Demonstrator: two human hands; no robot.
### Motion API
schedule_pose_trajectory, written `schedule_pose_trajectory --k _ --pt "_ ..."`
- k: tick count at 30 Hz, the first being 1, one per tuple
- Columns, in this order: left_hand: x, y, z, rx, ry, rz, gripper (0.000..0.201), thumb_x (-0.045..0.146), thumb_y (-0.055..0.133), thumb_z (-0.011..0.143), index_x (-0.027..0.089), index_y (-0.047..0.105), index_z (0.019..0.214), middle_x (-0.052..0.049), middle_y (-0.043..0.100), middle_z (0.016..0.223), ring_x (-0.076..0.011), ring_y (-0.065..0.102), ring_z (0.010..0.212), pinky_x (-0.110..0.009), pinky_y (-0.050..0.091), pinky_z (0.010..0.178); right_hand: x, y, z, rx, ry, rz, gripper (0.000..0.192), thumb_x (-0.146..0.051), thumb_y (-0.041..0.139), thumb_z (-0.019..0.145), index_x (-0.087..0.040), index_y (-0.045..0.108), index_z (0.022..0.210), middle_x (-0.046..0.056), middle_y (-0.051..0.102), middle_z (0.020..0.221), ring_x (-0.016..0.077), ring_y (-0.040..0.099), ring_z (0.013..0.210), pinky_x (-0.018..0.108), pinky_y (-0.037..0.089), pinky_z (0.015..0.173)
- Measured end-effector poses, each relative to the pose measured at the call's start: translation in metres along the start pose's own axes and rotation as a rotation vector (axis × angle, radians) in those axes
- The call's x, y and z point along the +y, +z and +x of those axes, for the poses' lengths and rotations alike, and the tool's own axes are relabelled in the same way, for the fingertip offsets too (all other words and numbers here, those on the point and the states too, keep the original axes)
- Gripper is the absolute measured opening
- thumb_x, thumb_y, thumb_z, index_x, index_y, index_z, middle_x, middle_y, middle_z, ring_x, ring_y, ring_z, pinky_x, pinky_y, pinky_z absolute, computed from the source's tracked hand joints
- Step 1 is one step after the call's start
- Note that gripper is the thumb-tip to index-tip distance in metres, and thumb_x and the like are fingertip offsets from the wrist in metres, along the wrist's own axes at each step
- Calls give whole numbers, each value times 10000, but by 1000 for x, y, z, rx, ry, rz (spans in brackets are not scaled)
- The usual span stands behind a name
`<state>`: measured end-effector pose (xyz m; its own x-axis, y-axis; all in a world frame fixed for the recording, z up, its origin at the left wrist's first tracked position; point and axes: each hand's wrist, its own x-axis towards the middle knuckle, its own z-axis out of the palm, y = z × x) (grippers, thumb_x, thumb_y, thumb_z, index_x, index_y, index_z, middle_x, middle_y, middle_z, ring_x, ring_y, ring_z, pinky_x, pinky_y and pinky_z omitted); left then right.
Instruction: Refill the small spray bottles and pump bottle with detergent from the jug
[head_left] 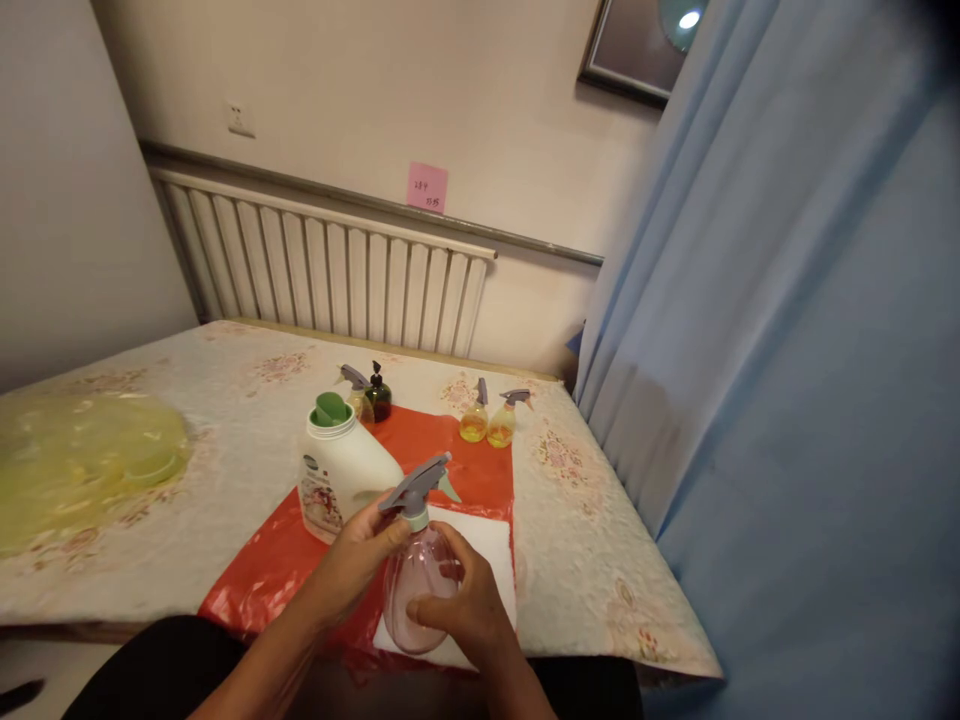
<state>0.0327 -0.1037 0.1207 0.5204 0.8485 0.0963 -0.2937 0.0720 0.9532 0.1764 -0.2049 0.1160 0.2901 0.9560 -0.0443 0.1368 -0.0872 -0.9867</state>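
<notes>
Left hand [358,560] grips the spray head [417,487], right hand [457,605] holds the bottle [417,585] at the table's near edge [150,600]; twisting carelessly could drop it.

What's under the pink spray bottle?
Under the pink spray bottle lies a white cloth on a red sheet. The hands and bottle hide part of the cloth.

The spray bottle [417,590] between the fingers looked like clear, glossy pinkish plastic with a matt grey plastic trigger head. Just past the fingertips, the white jug [341,478] was smooth plastic, sitting on a shiny red plastic sheet [480,465] over a textured cloth tablecover [225,440].
</notes>
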Motion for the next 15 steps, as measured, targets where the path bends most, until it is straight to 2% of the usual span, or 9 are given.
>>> schedule_pose_trajectory --k 5,7,15 --pt "0 -1 1 -1 -4 9 468 387 781 783 227 710 1216 -38 776 1034 -224 668 940 -295 507 837 0 0 1 -24 -7 15 856 -127 785 479 -208 631 1318 61 702 1203 294 624 1100 402 473 973" --pt "-1 -1 1 8 -9 -6 474 385 783 781 225 707 1220 -45 774 1060 -237 670 984 -306 506 867 0 -1 2 -23 -8 16 859 -133 786 484 -197 625 1326 69 696 1216 297 619 1104 406 466 979" --pt "-3 -1 2 20 -7 -4 425 384 783 783 220 725 1171 -54 777 1060 -232 678 971 -302 506 862 1 -1 3 -28 -10 14 855 -142 788 491 -185 624 1328 71 702 1190 299 617 1091 402 464 967"
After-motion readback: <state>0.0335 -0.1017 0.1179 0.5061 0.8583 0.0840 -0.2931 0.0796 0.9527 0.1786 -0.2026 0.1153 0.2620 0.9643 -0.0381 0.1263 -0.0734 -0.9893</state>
